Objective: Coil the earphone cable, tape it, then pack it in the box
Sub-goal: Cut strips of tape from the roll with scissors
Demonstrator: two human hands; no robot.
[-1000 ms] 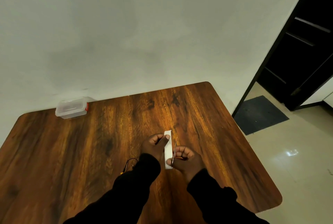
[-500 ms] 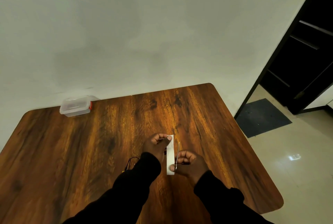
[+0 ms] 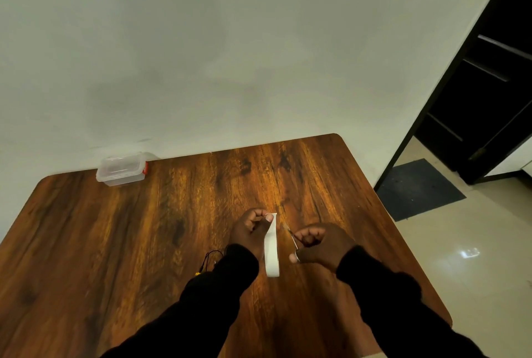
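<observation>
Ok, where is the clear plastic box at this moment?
In the head view the clear plastic box sits at the table's far left edge against the wall, lid on, well away from both hands.

Taking the clear lidded plastic box point(image 3: 121, 168) with its red latch as landmark: it sits at the far left edge of the wooden table point(image 3: 86, 242), hard against the wall point(image 3: 230, 55), so nothing can pass behind it. Its near side and right side face bare wood, open for an approach. Well toward the near right of the box, both hands crowd the table's middle: the left hand point(image 3: 250, 231) holding up a white tape strip point(image 3: 272, 245), the right hand point(image 3: 322, 244) gripping small scissors point(image 3: 291, 238). A dark earphone cable point(image 3: 210, 260) lies just beside the left sleeve point(image 3: 201, 300), on the box's side of it. Both forearms block the near edge there.
</observation>
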